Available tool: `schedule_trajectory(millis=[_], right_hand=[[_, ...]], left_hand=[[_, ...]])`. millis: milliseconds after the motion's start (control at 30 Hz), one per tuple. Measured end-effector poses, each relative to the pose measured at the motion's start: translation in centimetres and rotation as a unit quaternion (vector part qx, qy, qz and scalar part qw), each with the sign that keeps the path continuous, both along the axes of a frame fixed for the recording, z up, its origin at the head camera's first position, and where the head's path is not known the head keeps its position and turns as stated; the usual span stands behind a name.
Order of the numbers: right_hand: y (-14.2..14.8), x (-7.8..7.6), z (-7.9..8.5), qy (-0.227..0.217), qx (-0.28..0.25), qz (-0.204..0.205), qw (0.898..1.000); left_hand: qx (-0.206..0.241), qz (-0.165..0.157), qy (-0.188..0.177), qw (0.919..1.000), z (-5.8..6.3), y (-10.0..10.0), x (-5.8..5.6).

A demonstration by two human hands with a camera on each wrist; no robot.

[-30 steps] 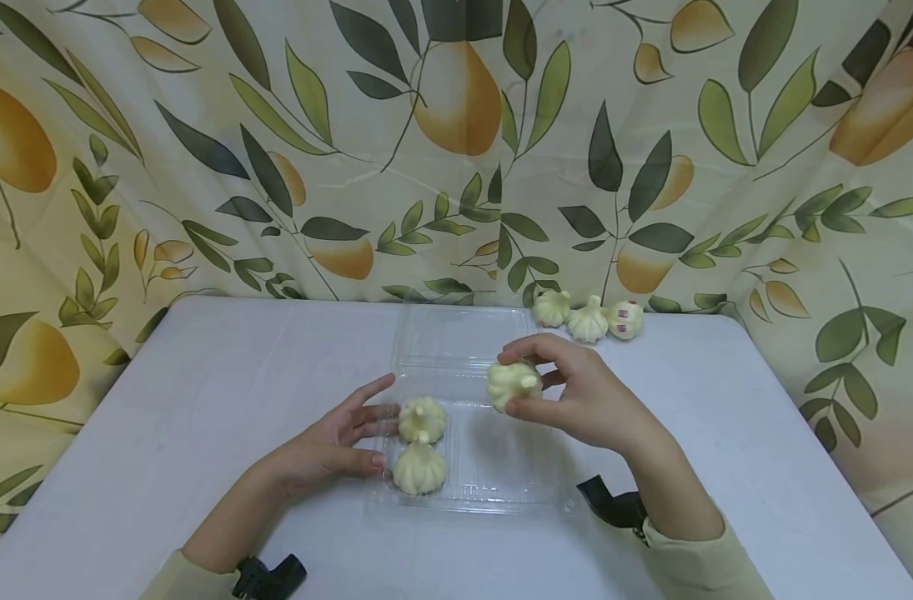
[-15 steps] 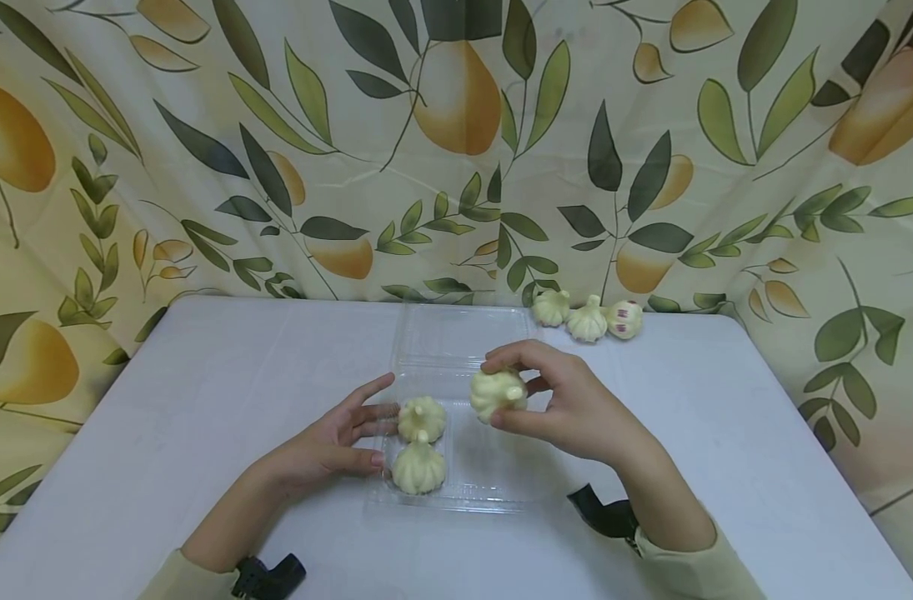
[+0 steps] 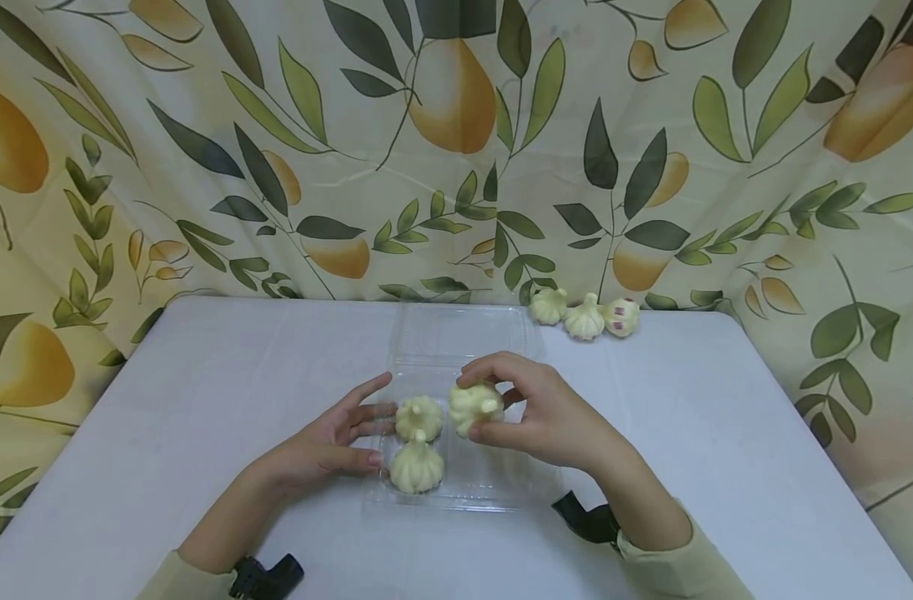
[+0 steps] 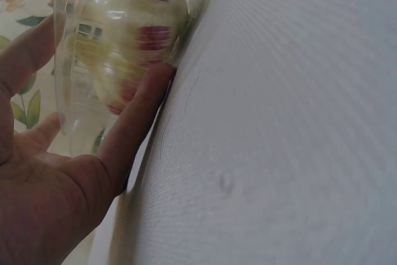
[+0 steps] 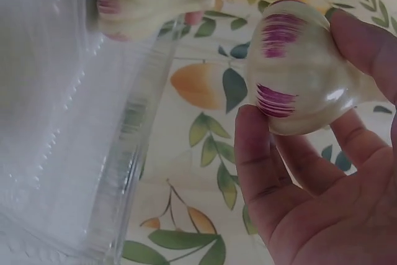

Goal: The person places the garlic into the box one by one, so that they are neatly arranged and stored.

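1. In the head view, the right hand [image 3: 534, 412] pinches a garlic bulb [image 3: 474, 408] near the middle of the frame. It holds the bulb up over the clear box [image 3: 494, 471] and has not let go.
2. The left hand [image 3: 334, 437], left of the middle, has its fingers spread out. It grips nothing, but it touches the left side of the box.
3. Two bulbs sit in the left part of the box, the upper bulb [image 3: 418, 419] and the lower bulb [image 3: 417, 468].
4. Three more bulbs [image 3: 584, 317] sit in a row on the white table [image 3: 238, 367], right of center at its top edge.
5. My guess is that the job is partly done: two bulbs are in, one is in the hand, and three are outside.
6. The lid [image 3: 464, 329] is not shut. It lies back, above the box in the frame.
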State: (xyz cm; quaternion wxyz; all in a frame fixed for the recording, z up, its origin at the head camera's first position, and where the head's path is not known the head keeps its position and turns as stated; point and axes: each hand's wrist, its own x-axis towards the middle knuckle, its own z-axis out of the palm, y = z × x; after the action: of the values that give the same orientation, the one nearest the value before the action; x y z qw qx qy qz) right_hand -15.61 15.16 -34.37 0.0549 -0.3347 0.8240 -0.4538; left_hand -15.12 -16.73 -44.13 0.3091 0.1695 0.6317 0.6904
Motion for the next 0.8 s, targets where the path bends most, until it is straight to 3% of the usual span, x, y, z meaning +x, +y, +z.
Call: schedule_trajectory(millis=[300,400,633,800], right_hand=[[-0.7,0.4,-0.2,0.012,0.031,0.021,0.999],[-0.6,0.4,-0.2,0.009,0.07,0.024,0.997],[-0.5,0.8,-0.1,-0.03,0.212,0.08,0.974],[-1.1,1.3,-0.2,0.008,0.226,0.073,0.971]], left_hand=[[0.005,-0.001,-0.002,1.0,0.0,0.0,0.0],[0.004,0.0,-0.001,1.0,0.0,0.0,0.0],[0.002,0.002,-0.002,1.0,-0.1,-0.1,0.0],[0.001,0.003,-0.002,1.0,0.0,-0.1,0.0]])
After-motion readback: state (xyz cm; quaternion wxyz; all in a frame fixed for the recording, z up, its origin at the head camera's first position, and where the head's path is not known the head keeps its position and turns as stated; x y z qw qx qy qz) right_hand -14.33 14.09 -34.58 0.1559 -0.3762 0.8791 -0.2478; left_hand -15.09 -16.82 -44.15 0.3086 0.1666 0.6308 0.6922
